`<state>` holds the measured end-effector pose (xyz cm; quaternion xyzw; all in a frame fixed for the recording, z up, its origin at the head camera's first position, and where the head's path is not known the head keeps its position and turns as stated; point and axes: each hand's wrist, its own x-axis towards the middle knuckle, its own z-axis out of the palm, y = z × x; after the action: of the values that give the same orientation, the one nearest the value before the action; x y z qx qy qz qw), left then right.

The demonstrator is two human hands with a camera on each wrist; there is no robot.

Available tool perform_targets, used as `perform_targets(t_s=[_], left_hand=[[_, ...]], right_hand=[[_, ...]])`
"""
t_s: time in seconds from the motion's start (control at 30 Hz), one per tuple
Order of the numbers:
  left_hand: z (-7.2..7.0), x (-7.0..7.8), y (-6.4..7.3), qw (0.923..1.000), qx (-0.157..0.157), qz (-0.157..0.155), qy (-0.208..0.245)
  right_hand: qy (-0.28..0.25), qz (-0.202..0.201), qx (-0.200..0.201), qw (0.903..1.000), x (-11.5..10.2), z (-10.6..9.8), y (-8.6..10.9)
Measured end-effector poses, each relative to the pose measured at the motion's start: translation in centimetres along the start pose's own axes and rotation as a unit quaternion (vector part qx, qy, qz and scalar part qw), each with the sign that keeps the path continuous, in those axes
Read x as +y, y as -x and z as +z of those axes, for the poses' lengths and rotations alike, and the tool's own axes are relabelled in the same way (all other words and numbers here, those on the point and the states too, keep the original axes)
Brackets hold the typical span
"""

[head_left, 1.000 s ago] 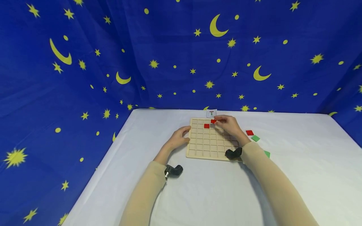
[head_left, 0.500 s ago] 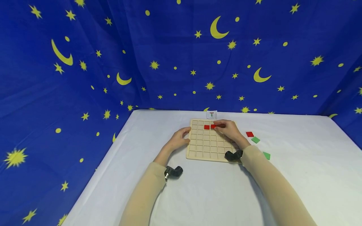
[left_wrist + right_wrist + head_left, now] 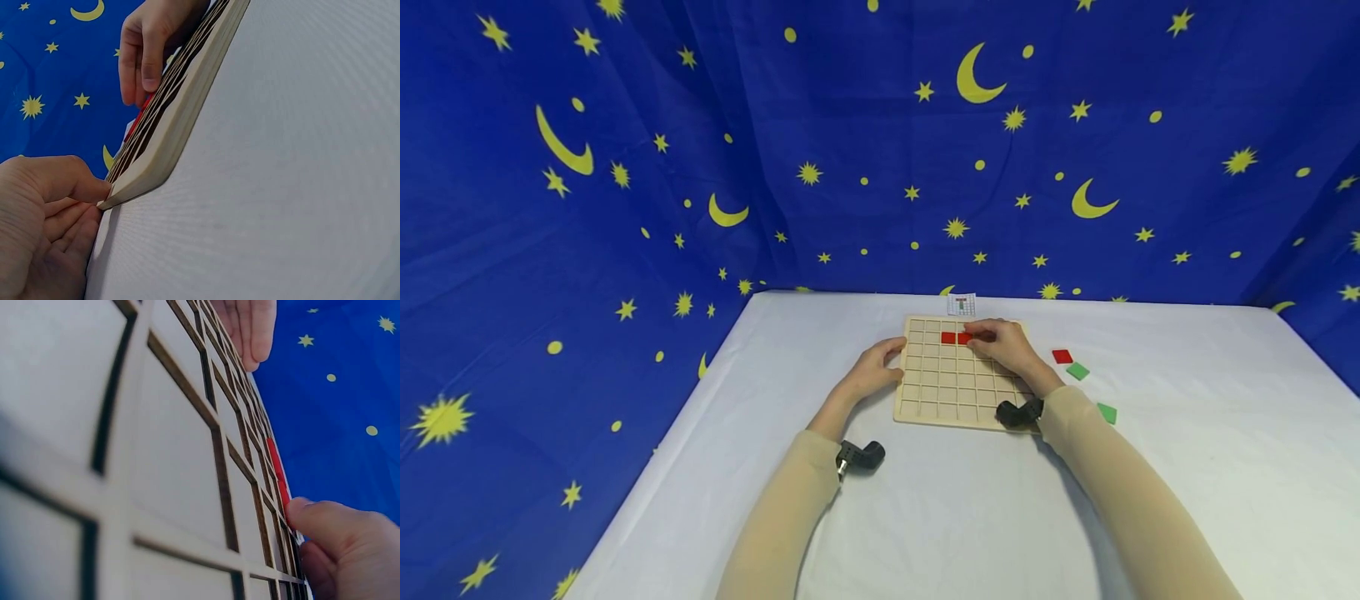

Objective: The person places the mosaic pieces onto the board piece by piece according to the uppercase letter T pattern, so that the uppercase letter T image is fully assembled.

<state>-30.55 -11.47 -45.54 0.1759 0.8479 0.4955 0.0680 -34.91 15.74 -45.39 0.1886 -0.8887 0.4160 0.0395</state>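
A wooden grid board (image 3: pixel 948 379) lies on the white table. Two red square tiles sit side by side in its far rows: a left tile (image 3: pixel 948 338) and a right tile (image 3: pixel 964 339). My right hand (image 3: pixel 1003 343) has its thumb and fingertips at the right tile's edge, pinching it low at the grid; its far corner is hidden by the fingers. In the right wrist view the thumb meets the red tile (image 3: pixel 279 470). My left hand (image 3: pixel 871 368) rests relaxed against the board's left edge, thumb and fingers spread along it.
A small printed pattern card (image 3: pixel 961 304) lies behind the board. To the right are a loose red tile (image 3: pixel 1062 356), a green tile (image 3: pixel 1078 371) and another green tile (image 3: pixel 1107 413), partly beside the right sleeve. A blue star-patterned cloth (image 3: pixel 880 167) hangs behind the table.
My right hand has brought the second red tile toward me and lowered it into line beside the first. The left hand has stayed at the board's edge.
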Motion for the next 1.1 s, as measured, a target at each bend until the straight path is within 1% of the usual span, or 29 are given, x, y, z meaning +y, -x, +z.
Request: perform_targets(t_s=[0.1,0.2,0.33,0.43,0.47,0.53,0.67,0.7,0.83,1.0,1.1], left_hand=[[0.2,0.0,-0.1,1.0,-0.003,0.0,0.004],[0.4,0.0,-0.2,1.0,-0.005,-0.001,0.003],[0.6,0.1,-0.3,1.0,-0.006,-0.002,0.0],[0.7,0.1,-0.3,1.0,-0.007,-0.002,0.0],[0.8,0.1,-0.3,1.0,-0.008,-0.002,0.001],[0.8,0.1,-0.4,1.0,-0.008,-0.002,0.002],[0.8,0.1,-0.5,1.0,-0.007,-0.001,0.0],[0.8,0.1,-0.5,1.0,-0.007,-0.002,-0.004],[0.5,0.1,-0.4,1.0,-0.005,-0.005,-0.003],[0.2,0.1,-0.1,1.0,-0.003,-0.002,-0.003],[0.0,0.1,0.0,1.0,0.0,-0.001,-0.009]], right_hand=[[-0.027,0.019,0.01,0.9994,-0.3,-0.3,-0.1],[-0.074,0.037,0.026,0.9962,-0.8,-0.7,-0.4],[-0.114,0.045,0.035,0.9919,-1.7,-1.3,-0.9],[-0.129,0.04,0.032,0.9903,-2.2,-1.6,-1.0],[-0.133,0.041,0.03,0.9898,-2.9,-1.9,-0.8],[-0.14,0.039,0.028,0.989,-3.0,-2.2,-0.7],[-0.131,0.038,0.028,0.9903,-3.0,-3.3,-0.2],[-0.124,0.039,0.031,0.991,-2.4,-3.5,-0.3],[-0.102,0.05,0.041,0.9927,-1.5,-5.1,0.5],[-0.079,0.072,0.064,0.9922,0.4,-7.3,1.8],[-0.062,0.072,0.068,0.9931,1.4,-8.5,2.8]])
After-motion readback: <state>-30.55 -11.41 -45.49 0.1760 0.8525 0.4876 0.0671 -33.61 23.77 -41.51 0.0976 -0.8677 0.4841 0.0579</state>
